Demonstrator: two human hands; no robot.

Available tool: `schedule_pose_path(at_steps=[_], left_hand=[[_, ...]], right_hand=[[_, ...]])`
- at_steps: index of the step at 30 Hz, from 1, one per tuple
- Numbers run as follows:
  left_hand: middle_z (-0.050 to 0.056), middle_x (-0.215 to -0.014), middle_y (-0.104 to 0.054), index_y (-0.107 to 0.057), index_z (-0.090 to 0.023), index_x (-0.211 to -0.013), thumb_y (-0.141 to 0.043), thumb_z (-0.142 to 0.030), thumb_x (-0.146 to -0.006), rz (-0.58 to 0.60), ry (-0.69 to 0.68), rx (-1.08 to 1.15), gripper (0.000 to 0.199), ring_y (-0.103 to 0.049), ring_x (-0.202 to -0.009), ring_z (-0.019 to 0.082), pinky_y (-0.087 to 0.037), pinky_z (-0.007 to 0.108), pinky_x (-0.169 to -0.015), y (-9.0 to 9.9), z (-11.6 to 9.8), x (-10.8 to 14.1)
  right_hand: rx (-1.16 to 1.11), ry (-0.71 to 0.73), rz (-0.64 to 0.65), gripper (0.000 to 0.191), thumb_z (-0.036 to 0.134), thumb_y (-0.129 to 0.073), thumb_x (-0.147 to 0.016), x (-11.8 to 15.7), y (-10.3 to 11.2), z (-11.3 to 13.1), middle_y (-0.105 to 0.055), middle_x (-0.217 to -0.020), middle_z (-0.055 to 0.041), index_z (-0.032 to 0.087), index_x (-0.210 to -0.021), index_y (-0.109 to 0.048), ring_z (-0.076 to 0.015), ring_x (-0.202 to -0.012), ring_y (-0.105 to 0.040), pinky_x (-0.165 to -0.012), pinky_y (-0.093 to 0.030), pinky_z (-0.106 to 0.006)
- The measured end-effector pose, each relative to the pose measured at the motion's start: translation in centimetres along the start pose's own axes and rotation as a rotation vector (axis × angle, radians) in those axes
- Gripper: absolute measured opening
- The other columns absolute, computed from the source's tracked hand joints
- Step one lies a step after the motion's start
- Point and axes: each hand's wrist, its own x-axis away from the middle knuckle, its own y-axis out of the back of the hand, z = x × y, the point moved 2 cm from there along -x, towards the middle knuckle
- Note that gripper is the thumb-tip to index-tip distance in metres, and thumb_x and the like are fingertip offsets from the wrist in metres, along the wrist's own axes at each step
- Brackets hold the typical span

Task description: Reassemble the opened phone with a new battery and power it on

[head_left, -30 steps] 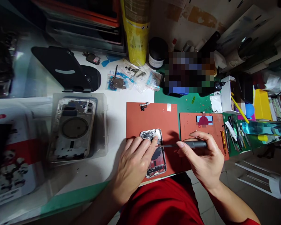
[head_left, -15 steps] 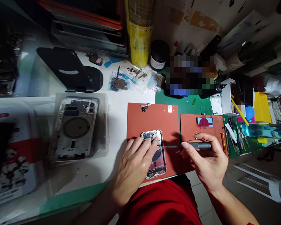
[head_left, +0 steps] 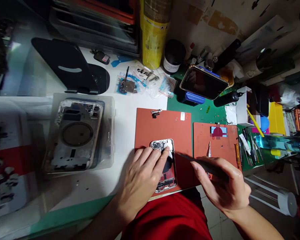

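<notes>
An opened phone (head_left: 170,171) with its inner parts showing lies on a reddish-brown mat (head_left: 165,126). My left hand (head_left: 145,170) holds it down from the left side, bent fingers over its upper half and the index fingertip pressing on a pale part. The left thumb is hidden. In my right hand (head_left: 222,186), thumb and fingers close on a thin-shafted tool with a dark grey handle (head_left: 211,166). The tool's tip points left, just off the phone's right edge. Beneath the right hand, a small silver screwdriver (head_left: 209,149) is partly covered.
Small phone parts (head_left: 155,113) lie at the mat's top edge. To the left, a phone housing (head_left: 77,133) rests in a clear plastic box. Behind stands a phone with a dark screen (head_left: 203,81). Pens and tools (head_left: 250,146) lie at the right, near a blue bottle (head_left: 282,142).
My right hand has drawn the grey-handled tool to the right and slightly down, taking its tip away from the phone. The left hand stays on the phone. The view has shifted slightly.
</notes>
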Motion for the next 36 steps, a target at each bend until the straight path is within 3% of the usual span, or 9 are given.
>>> schedule_pose_path(at_steps=[6, 9, 16, 23, 28, 32, 36], left_hand=[[0.009, -0.087, -0.065, -0.065, -0.003, -0.139, -0.047, 0.0, -0.098, 0.027, -0.031, -0.153, 0.045, -0.055, -0.078, 0.025, -0.044, 0.041, -0.072, 0.4, -1.3, -0.1], [0.009, -0.083, -0.062, -0.065, 0.0, -0.139, -0.044, 0.002, -0.096, 0.051, 0.004, -0.215, 0.047, -0.053, -0.076, 0.024, -0.044, 0.041, -0.07, 0.4, -2.4, 0.0], [0.012, -0.092, -0.066, -0.064, 0.001, -0.142, -0.053, 0.001, -0.094, 0.041, 0.038, -0.124, 0.049, -0.055, -0.081, 0.027, -0.045, 0.043, -0.075, 0.1, -2.2, 0.1], [0.015, -0.137, -0.073, -0.07, -0.008, -0.139, -0.067, -0.004, -0.093, 0.033, 0.028, -0.051, 0.046, -0.058, -0.102, 0.031, -0.051, 0.046, -0.083, 0.0, -1.1, 0.3], [0.012, -0.148, -0.069, -0.065, -0.012, -0.146, -0.065, -0.002, -0.093, 0.058, 0.007, 0.029, 0.054, -0.058, -0.105, 0.031, -0.052, 0.046, -0.087, 0.4, -0.5, 0.3], [0.014, -0.125, -0.076, -0.059, -0.013, -0.15, -0.054, -0.002, -0.101, 0.052, 0.074, 0.194, 0.051, -0.059, -0.105, 0.029, -0.051, 0.045, -0.094, 0.7, 0.4, 0.3], [0.01, -0.106, -0.067, -0.059, -0.022, -0.149, -0.055, -0.006, -0.105, 0.019, 0.207, 0.3, 0.047, -0.061, -0.103, 0.026, -0.053, 0.04, -0.092, 0.5, 1.2, 0.3]], right_hand=[[0.085, -0.048, -0.021, 0.054, 0.023, -0.089, -0.089, 0.2, 0.2, -0.3, -0.084, -0.086, 0.0015, 0.025, -0.138, -0.066, -0.0157, -0.06, -0.079, -0.058, -0.066, -0.022], [0.063, -0.096, -0.029, 0.055, 0.02, -0.09, -0.088, 0.1, 0.3, -0.3, -0.083, -0.086, 0.0024, 0.026, -0.137, -0.066, -0.0132, -0.053, -0.074, -0.047, -0.059, -0.02], [0.043, -0.125, -0.024, 0.048, 0.021, -0.09, -0.087, -0.2, 0.2, -0.1, -0.081, -0.08, 0.0033, 0.024, -0.131, -0.069, -0.0108, -0.047, -0.07, -0.041, -0.054, -0.018], [0.045, -0.153, -0.021, 0.045, 0.022, -0.09, -0.087, -0.2, 0.1, -0.2, -0.08, -0.079, 0.0032, 0.025, -0.127, -0.07, -0.0125, -0.049, -0.071, -0.041, -0.055, -0.02], [0.041, -0.142, -0.074, 0.048, 0.021, -0.091, -0.085, -0.2, 0.1, -0.2, -0.081, -0.083, 0.0035, 0.026, -0.128, -0.069, -0.0125, -0.051, -0.072, -0.045, -0.058, -0.021], [0.024, -0.137, -0.022, 0.044, 0.024, -0.09, -0.088, -0.2, 0.1, -0.1, -0.08, -0.082, 0.0035, 0.024, -0.126, -0.068, -0.0124, -0.054, -0.074, -0.047, -0.058, -0.02], [-0.034, -0.114, 0.041, 0.038, 0.025, -0.087, -0.092, -0.4, -0.2, 0.2, -0.082, -0.085, 0.0028, 0.024, -0.124, -0.067, -0.0137, -0.062, -0.078, -0.055, -0.063, -0.02]])
